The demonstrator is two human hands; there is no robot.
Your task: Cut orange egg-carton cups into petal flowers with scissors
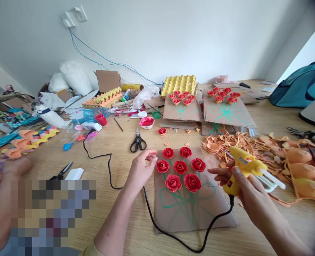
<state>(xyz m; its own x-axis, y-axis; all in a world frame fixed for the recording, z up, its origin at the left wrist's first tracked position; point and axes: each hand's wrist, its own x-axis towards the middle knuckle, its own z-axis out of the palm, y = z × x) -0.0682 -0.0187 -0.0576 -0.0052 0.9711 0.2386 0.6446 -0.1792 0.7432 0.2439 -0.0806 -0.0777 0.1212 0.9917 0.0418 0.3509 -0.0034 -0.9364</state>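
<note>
My right hand [242, 185] grips a yellow hot glue gun [244, 167], held up to the right of a brown cardboard sheet [194, 209]; its black cord [157, 224] trails across the table. Several red paper roses [180, 167] are stuck on the cardboard above green painted stems. My left hand [142, 167] rests at the sheet's left edge, fingers loosely curled, close to the leftmost rose and holding nothing.
Black scissors [138, 141] lie beyond my left hand. Orange egg-carton scraps [242, 142] pile at the right. Two more rose cardboards [226, 110] and a yellow egg tray [178, 84] stand behind. Another person's hand [16, 165] is at the far left. A blue backpack [301, 85] sits at the far right.
</note>
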